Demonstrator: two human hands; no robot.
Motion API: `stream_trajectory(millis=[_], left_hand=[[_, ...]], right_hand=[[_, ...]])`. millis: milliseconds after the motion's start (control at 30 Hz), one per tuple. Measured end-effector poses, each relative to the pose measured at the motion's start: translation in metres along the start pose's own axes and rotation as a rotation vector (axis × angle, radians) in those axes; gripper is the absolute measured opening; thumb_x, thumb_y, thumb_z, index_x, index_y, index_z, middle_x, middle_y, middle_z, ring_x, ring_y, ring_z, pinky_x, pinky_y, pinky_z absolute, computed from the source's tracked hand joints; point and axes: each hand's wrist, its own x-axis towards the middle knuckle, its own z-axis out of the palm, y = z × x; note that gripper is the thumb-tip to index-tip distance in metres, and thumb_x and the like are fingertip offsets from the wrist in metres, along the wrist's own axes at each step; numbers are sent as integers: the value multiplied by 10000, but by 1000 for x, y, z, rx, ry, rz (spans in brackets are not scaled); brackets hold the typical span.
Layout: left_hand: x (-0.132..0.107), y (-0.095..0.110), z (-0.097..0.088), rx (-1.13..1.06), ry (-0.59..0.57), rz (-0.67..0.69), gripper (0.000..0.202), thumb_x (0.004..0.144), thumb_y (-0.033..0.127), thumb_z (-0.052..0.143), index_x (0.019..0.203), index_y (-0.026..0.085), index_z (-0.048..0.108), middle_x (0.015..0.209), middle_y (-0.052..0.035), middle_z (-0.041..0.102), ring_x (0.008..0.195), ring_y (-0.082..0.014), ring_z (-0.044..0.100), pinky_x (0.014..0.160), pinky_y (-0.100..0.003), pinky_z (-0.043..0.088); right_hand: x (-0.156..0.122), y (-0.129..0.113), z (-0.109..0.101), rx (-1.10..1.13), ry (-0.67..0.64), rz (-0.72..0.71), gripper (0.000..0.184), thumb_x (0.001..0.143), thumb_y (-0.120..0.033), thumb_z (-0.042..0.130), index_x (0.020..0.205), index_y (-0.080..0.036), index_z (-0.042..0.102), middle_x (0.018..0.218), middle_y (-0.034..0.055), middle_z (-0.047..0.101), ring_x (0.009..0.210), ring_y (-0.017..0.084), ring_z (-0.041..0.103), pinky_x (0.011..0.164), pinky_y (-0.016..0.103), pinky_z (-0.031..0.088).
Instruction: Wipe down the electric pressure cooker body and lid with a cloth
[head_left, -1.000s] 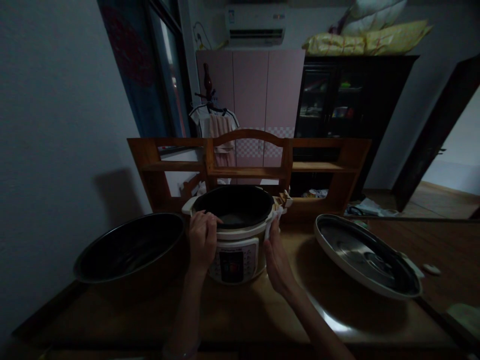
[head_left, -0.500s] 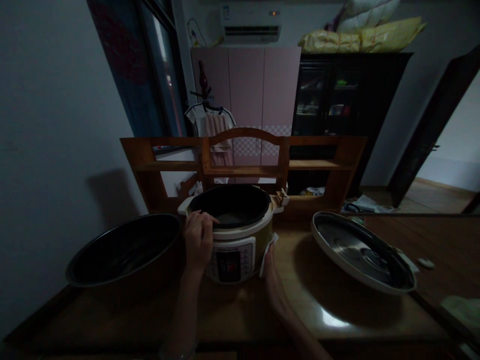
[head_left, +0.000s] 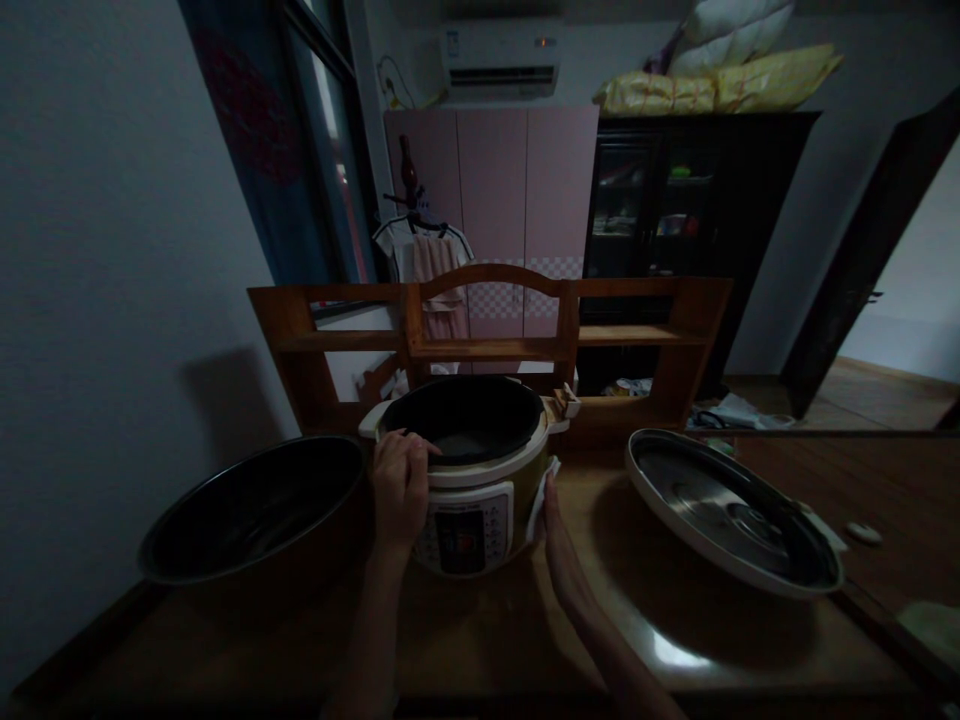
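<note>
Cooker interior lost in dark. Left hand curled, gripping rim; right hand flat against cloth, fingers straight.

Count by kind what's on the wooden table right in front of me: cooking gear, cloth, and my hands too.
White-and-green electric cooker: 1
Wide, dark round pot: 1
Round lid with a pale rim: 1
Thin white cloth: 1
Bare hands, left hand and right hand: 2
Total: 6

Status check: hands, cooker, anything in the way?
Left hand on near-left rim of cooker; right hand flat, with white cloth at its right side. Cooker upright, uncovered. Dark pot close on left, lid to right; neither blocking hands.
</note>
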Motion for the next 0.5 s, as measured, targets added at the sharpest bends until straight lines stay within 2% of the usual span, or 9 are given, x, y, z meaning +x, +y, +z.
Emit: stream_trajectory(millis=[67, 133, 200, 367, 500], left_hand=[[0, -1, 0, -3, -3, 4, 416, 1019, 337, 327, 747, 237, 625, 873, -40, 663, 1064, -221, 567, 1084, -395, 370], [0, -1, 0, -8, -7, 6, 414, 1021, 338, 326, 753, 236, 624, 867, -40, 658, 1061, -219, 564, 1085, -397, 368], [0, -1, 0, -11, -7, 4, 414, 1023, 343, 324, 753, 236, 620, 859, -41, 653, 1058, -220, 562, 1081, -399, 370], [0, 1, 0, -10, -11, 5, 427, 1027, 350, 307, 751, 235, 612, 842, -38, 646, 1050, -221, 568, 1088, -402, 366], [0, 2, -1, -12, -20, 4, 422, 1028, 351, 306, 759, 242, 613, 841, -36, 648, 1054, -224, 571, 1095, -405, 362]], right_hand=[[8, -16, -2, 83, -12, 94, 642, 1042, -613, 182, 1603, -322, 70, 1672, -33, 62, 1545, 190, 54, 1243, 566, 103], [14, -29, -1, 111, -7, 76, 657, 1041, -613, 221, 1605, -316, 63, 1672, -45, 27, 1545, 183, 15, 1249, 538, 44], [18, -36, 1, 105, 5, 31, 664, 1038, -616, 237, 1607, -310, 86, 1674, -42, 34, 1546, 186, 10, 1252, 527, 32], [21, -30, 3, 81, -18, 13, 669, 1042, -606, 251, 1608, -316, 46, 1673, -49, -24, 1543, 181, -27, 1254, 519, 27], [23, -30, 2, 66, -18, 25, 671, 1041, -608, 242, 1610, -313, 42, 1678, -42, 2, 1546, 176, -12, 1256, 513, 30]])
